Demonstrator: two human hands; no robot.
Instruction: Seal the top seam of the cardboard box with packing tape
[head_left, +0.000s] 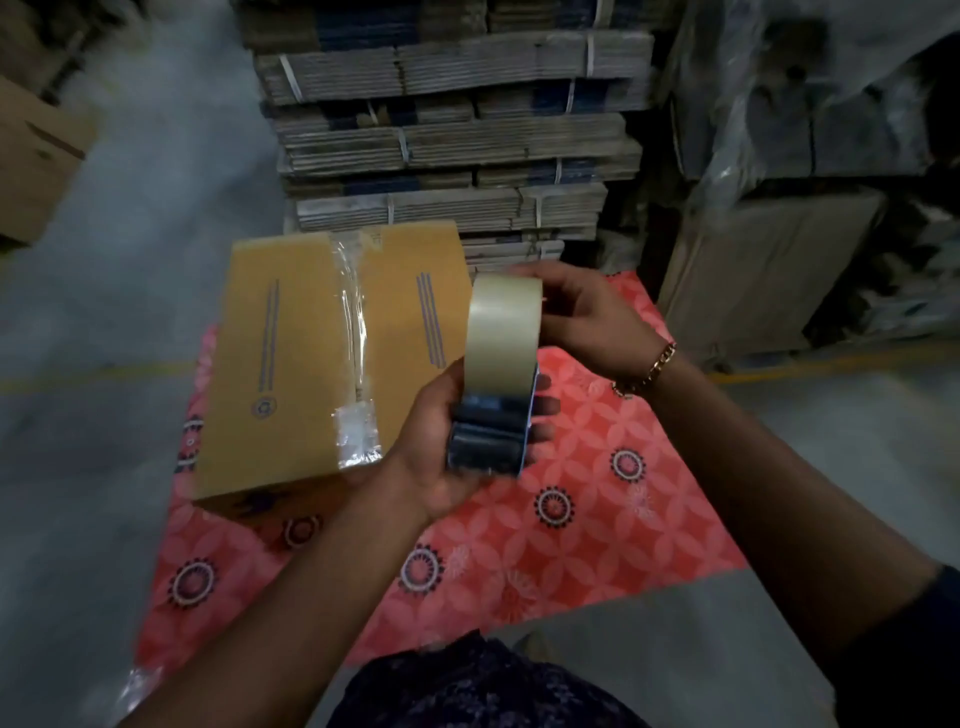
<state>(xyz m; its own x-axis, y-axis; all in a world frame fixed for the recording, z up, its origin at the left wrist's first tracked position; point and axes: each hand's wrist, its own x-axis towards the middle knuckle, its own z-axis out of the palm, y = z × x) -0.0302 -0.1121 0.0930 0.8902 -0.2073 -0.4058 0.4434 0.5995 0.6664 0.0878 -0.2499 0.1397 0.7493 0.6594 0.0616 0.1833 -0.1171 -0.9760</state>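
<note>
A closed brown cardboard box (291, 364) lies on a red patterned mat (571, 519). A strip of clear tape (353, 343) runs along its top seam, and the near end is crumpled over the front edge. My left hand (441, 457) grips the dark blue handle of a tape dispenser (493, 431) just right of the box. A roll of clear packing tape (501, 332) sits in the dispenser. My right hand (587, 317) holds the top of the roll with its fingers on the far side.
Bundles of flattened cartons (457, 135) are stacked right behind the box. Plastic-wrapped stacks (810, 156) stand at the right. Another brown box (36, 156) sits at the far left on the grey concrete floor (130, 260).
</note>
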